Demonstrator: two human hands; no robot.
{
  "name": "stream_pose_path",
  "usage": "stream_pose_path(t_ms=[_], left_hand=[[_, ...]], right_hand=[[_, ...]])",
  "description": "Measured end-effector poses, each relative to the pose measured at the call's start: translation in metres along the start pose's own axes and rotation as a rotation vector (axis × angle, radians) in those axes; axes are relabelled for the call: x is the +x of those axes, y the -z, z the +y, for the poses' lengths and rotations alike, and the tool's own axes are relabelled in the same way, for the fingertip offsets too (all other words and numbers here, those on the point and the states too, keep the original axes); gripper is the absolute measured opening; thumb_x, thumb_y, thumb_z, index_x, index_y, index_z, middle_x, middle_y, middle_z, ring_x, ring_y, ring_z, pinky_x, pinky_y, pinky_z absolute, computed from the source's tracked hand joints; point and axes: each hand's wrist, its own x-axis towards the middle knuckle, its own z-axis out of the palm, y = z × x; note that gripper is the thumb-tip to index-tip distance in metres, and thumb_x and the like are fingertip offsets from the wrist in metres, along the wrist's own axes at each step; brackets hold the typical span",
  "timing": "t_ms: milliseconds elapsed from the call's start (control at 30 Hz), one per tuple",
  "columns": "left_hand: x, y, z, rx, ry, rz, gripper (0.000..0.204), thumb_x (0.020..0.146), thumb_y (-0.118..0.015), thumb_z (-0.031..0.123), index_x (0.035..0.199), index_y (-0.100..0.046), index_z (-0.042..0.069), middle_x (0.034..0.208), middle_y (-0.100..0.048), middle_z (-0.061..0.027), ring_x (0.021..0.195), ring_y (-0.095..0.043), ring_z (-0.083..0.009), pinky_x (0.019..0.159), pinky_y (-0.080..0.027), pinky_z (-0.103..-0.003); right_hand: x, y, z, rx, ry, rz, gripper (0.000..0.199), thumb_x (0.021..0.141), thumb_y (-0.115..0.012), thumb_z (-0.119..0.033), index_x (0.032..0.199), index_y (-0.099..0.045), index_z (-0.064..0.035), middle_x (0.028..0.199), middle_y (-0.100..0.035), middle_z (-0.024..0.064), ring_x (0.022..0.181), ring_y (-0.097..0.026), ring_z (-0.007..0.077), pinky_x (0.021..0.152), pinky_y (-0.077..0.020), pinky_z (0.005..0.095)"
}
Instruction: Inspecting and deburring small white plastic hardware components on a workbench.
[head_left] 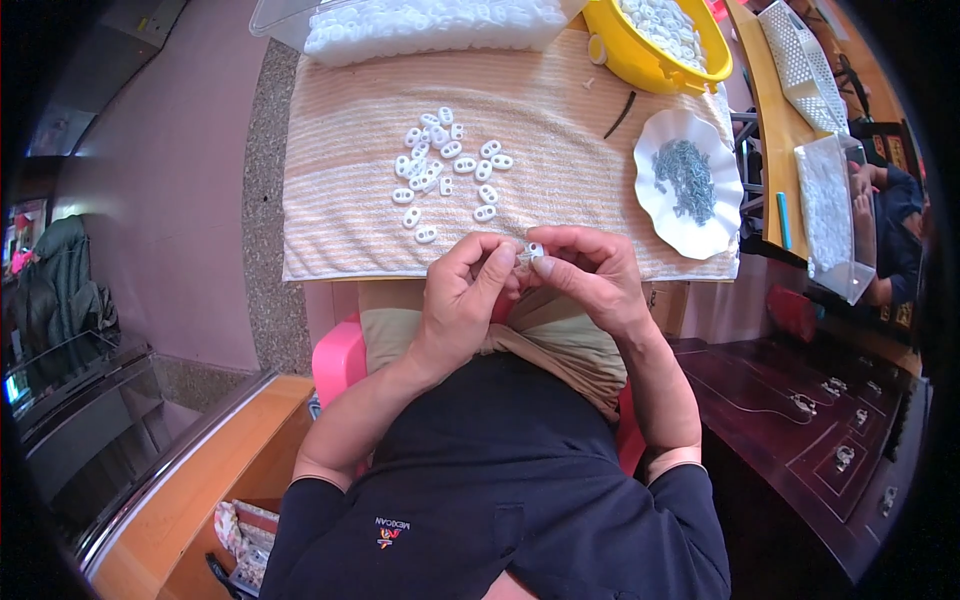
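Observation:
Just past the towel's near edge, my two hands meet above my lap. My right hand [603,278] pinches a small white two-hole plastic piece [536,248] between thumb and forefinger. My left hand [464,295] is closed right beside it, thumb and fingers pressed together at the piece's left side. What lies between the left fingertips is mostly hidden and too small to name. Beyond the hands, several similar white oval pieces [464,165] with two holes each lie scattered on the striped towel [340,180].
A scalloped white dish [649,200] at right holds small grey metal parts [687,180], perhaps screws. At the back stand a clear bin [275,22] of white pieces and a yellow basin [640,72]. A dark strip [620,115] lies near the dish. Wooden furniture [200,470] flanks my left.

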Motion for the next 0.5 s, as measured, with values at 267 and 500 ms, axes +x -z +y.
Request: stream_pose_path(t_ms=[267, 500], left_hand=[[0.0024, 0.0009, -0.0013, -0.150, 0.088, 0.044, 0.025, 0.098, -0.055, 0.016, 0.112, -0.062, -0.003, 0.089, -0.067, -0.0057, 0.077, -0.062, -0.0086, 0.072, -0.052, -0.023], [0.0046, 0.0053, -0.0054, -0.316, 0.096, 0.033, 0.027, 0.094, -0.059, 0.008, 0.118, -0.058, -0.005, 0.101, -0.067, -0.0098, 0.081, -0.065, -0.0117, 0.076, -0.055, -0.025]], right_hand=[[0.0017, -0.0012, -0.0002, 0.020, 0.000, 0.048, 0.028, 0.090, -0.062, 0.000, 0.117, -0.061, 0.0054, 0.097, -0.068, 0.0090, 0.086, -0.065, 0.0134, 0.079, -0.0549, 0.0268], [0.0020, 0.0000, -0.0007, 0.030, -0.005, 0.098, 0.027, 0.089, -0.063, -0.001, 0.115, -0.063, 0.0051, 0.095, -0.068, 0.0069, 0.084, -0.065, 0.0107, 0.077, -0.0548, 0.0250]])
